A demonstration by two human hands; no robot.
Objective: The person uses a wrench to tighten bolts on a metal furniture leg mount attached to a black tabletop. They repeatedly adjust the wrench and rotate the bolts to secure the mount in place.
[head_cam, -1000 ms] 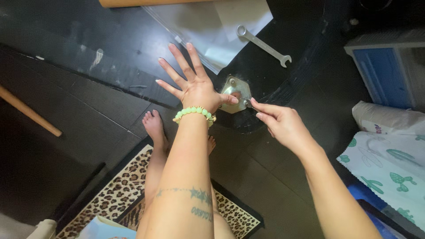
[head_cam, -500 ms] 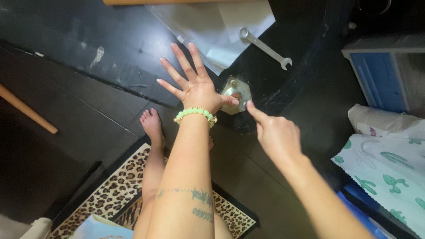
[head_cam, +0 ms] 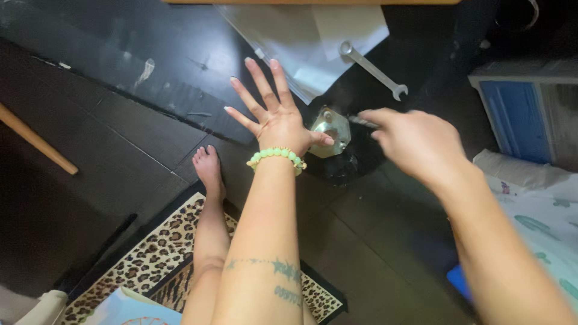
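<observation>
Left hand [head_cam: 277, 117]: flat, 5 fingers spread wide, palm down on the black panel [head_cam: 180, 72]. Thumb tip touches the left edge of the metal fitting [head_cam: 330, 129]. Green bead bracelet [head_cam: 276, 157] on the wrist.

Right hand [head_cam: 415, 141]: motion-blurred, fingers bunched loosely around a thin dark tool [head_cam: 361, 122] whose tip points toward 9 o'clock and ends just beside the fitting. Grip looks like a pinch, but the blur hides the exact finger contact.

Metal fitting: silvery, roughly hexagonal, sits on the black panel near its lower edge, between the 2 hands, at 3 o'clock from the left palm.

Around it:
- Wrench [head_cam: 373, 69], steel, ring end at upper left and open end at lower right, lies at 1 o'clock from the fitting, partly on a white sheet [head_cam: 301, 42]. Apart from both hands.
- Bare foot [head_cam: 208, 171] on the dark tiled floor [head_cam: 90, 168], at 7 o'clock from the left hand.
- Leopard-print rug [head_cam: 144, 265] under the leg, at 6 o'clock.
- Wooden stick [head_cam: 36, 141] at 9 o'clock, well apart.
- Blue drawer unit [head_cam: 515, 114] at 3 o'clock, patterned white cloth [head_cam: 536, 210] below it.
</observation>
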